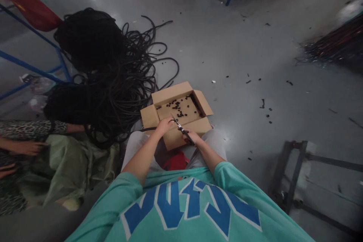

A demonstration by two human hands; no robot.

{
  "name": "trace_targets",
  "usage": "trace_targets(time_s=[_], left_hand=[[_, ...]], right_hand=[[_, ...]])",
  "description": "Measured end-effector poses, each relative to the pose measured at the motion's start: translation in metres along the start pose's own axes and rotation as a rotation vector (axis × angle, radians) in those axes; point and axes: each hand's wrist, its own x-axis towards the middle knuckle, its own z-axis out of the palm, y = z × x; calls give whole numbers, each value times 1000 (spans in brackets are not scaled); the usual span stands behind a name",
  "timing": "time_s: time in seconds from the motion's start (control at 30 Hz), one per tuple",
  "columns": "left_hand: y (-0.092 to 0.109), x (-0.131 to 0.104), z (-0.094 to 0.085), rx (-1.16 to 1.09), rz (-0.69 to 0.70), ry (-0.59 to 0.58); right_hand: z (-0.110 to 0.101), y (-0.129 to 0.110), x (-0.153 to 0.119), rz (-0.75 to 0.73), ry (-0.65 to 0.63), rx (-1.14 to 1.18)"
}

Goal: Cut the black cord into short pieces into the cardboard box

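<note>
My right hand is closed round the black handles of a pair of scissors, whose blades point up and to the left over an open cardboard box. Between the fingers of my left hand is a black cord, which runs off to the left over my knee. The cord's end lies close to the scissor blades; whether they touch it I cannot tell. Many small black cut pieces are scattered on the floor of the box, which stands in front of my knees.
A big tangled heap of black cord lies left of the box. Beside it, a person's hand rests near green cloth. A blue metal frame stands far left, a dark metal frame at right. Black scraps dot the floor.
</note>
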Motion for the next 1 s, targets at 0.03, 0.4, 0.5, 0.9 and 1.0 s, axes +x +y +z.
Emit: trace_targets(time_s=[0.03,0.4,0.5,0.9,1.0], left_hand=[[1,1,0,10,-1,8],[2,1,1,-290,-207,-94],[4,-2,0,-428,-290,-129],[-3,2,6,-709,-199,26],[-5,2,1,-678,-198,93]], right_hand=[[0,1,1,0,4,2],[-6,-2,-2,-100,-102,47],[-3,-3,-3,-86,-94,63],[-3,-4,-1,-87,58,55],[-4,-8,-6,-85,21,84]])
